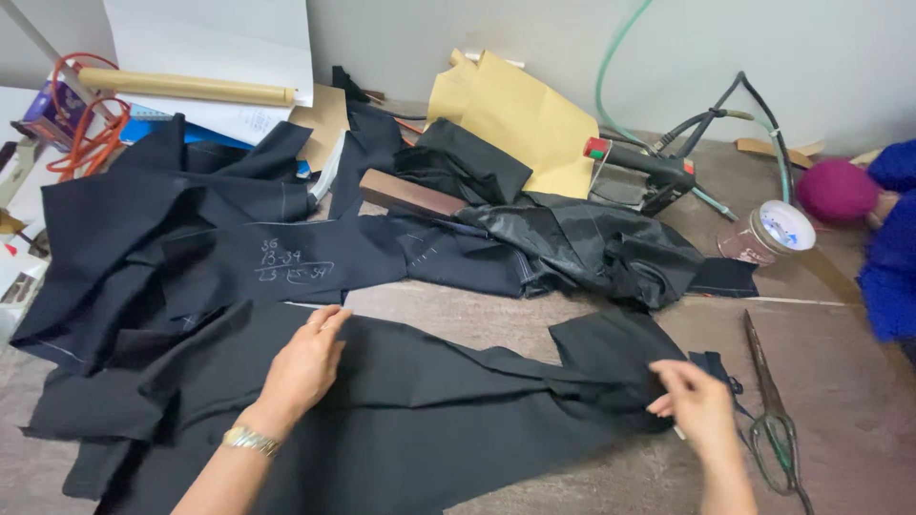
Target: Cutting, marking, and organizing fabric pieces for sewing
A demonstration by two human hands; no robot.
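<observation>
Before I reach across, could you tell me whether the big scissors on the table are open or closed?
Closed: the scissors lie flat on the table, blades together in one line, beside the right hand.

Blue sleeve [892, 243] cut by right edge — shears' [775, 420] handles run off bottom

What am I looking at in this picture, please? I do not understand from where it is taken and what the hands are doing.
The picture comes from a camera worn on a person's head, looking down at a worktable. The two bare hands are that person's own. The left hand, with a wristwatch, lies flat on a dark cloth piece. The fingers of the right hand pinch that cloth's edge. Long scissors lie at the right. Behind are more dark fabric, yellow paper, an iron and a small tin.
</observation>
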